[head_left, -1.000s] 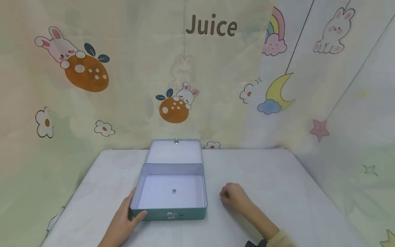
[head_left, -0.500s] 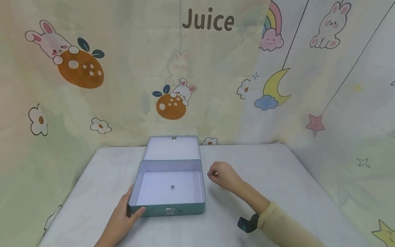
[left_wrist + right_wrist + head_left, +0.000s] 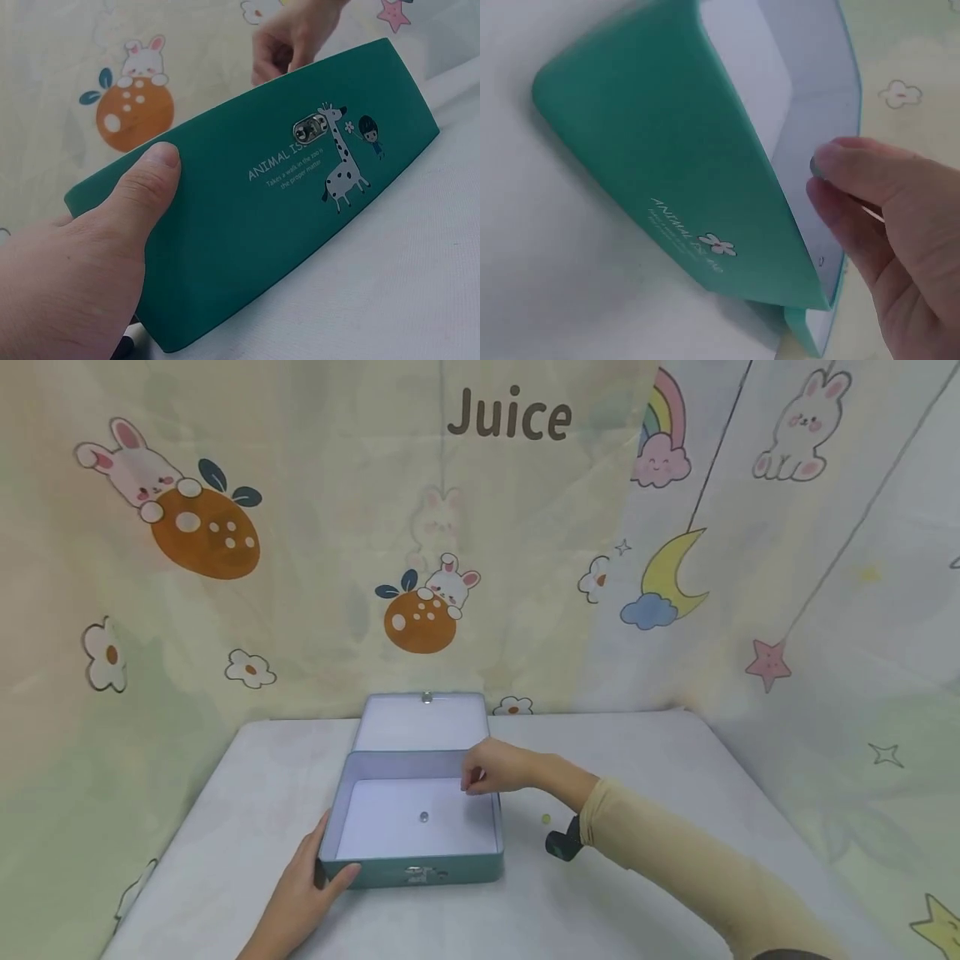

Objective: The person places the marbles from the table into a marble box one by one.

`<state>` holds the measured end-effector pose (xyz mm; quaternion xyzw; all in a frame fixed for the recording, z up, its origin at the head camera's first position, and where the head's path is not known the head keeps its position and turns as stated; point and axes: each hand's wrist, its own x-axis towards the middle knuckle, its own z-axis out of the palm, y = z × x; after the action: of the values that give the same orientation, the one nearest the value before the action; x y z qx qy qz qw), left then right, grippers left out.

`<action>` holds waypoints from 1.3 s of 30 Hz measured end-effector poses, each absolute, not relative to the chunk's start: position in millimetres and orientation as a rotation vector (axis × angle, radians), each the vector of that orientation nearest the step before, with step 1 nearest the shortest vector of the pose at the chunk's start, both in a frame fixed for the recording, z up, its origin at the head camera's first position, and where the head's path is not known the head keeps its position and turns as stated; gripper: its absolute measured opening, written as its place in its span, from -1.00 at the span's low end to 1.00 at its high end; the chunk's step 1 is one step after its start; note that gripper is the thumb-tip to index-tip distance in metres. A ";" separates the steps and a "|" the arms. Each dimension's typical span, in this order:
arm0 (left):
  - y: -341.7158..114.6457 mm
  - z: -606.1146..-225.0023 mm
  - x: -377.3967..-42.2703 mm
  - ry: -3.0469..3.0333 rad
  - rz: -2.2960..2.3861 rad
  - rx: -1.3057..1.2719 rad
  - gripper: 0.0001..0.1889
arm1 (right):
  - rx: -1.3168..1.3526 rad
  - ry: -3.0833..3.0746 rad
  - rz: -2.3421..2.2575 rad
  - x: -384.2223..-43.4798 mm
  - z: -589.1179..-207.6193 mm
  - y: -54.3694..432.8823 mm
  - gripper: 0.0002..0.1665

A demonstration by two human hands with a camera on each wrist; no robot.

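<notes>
A green tin box (image 3: pixel 427 872) with a white inside stands with its lid (image 3: pixel 423 722) folded back. My left hand (image 3: pixel 303 881) holds its front left corner, thumb on the front wall (image 3: pixel 247 217) and fingers along the left side. Over the right wall of the box is my right hand (image 3: pixel 498 766), its thumb and forefinger pinching a small marble (image 3: pixel 815 166) that is mostly hidden. On the box floor lies a clear marble (image 3: pixel 423 817). A yellow-green marble (image 3: pixel 546 819) rests on the table to the right of the box, near the right wrist.
A white cloth covers the table (image 3: pixel 645 752). Behind it hangs a printed backdrop (image 3: pixel 315 527) with rabbits and flowers. A dark wrist camera (image 3: pixel 564 842) sits under the right sleeve (image 3: pixel 675 860).
My right hand has risen from the table beside the box and moved left over its right wall. The yellow-green marble now shows on the table. The left hand keeps its hold.
</notes>
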<state>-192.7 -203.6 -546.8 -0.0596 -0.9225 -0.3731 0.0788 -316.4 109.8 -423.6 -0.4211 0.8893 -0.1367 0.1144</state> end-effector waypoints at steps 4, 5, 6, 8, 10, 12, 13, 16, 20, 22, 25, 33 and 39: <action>-203.2 -546.9 -193.5 -2.752 -1.121 -0.192 -0.04 | -1.224 2.537 -0.339 -330.7 -430.4 94.6 -0.94; -203.1 -547.0 -193.3 -2.753 -1.121 -0.193 -0.04 | -1.217 2.526 -0.320 -332.9 -432.0 90.3 -0.94; -203.0 -547.0 -193.0 -2.754 -1.116 -0.191 -0.04 | -1.218 2.518 -0.299 -335.1 -434.3 85.9 -0.94; -203.0 -546.4 -192.6 -2.761 -1.105 -0.183 -0.04 | -1.238 2.503 -0.254 -338.4 -437.7 76.5 -0.94; -203.2 -545.5 -192.4 -2.774 -1.094 -0.169 -0.04 | -1.267 2.486 -0.218 -341.3 -440.9 67.0 -0.92; -203.0 -543.7 -192.3 -2.785 -1.094 -0.159 -0.04 | -1.296 2.475 -0.194 -343.7 -443.3 58.6 -0.92; -202.8 -543.0 -192.3 -2.787 -1.099 -0.158 -0.04 | -1.307 2.468 -0.185 -345.0 -443.9 55.0 -0.91; -201.9 -541.3 -193.2 -2.801 -1.115 -0.146 -0.03 | -1.322 2.456 -0.159 -349.8 -446.0 46.2 -0.90; -201.3 -542.8 -193.6 -2.809 -1.136 -0.128 -0.02 | -1.329 2.452 -0.116 -355.5 -451.4 37.1 -0.91; -201.2 -543.7 -193.1 -2.803 -1.148 -0.126 -0.03 | -1.320 2.452 -0.103 -356.2 -454.5 33.2 -0.93; -200.5 -544.3 -192.4 -2.785 -1.157 -0.127 -0.05 | -1.308 2.447 -0.049 -356.0 -459.6 29.2 -0.96; -197.6 -545.4 -190.5 -2.792 -1.159 -0.101 -0.03 | -1.317 2.381 0.085 -352.6 -465.8 25.0 -0.93; -199.6 -546.5 -193.1 -2.795 -1.109 -0.126 -0.02 | -1.266 2.389 0.028 -355.6 -471.7 25.0 -0.92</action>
<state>-193.1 -199.6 -546.5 -0.0419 -0.9266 -0.3678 0.0661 -355.6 25.0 -471.7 -0.4571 0.8624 0.0102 0.2172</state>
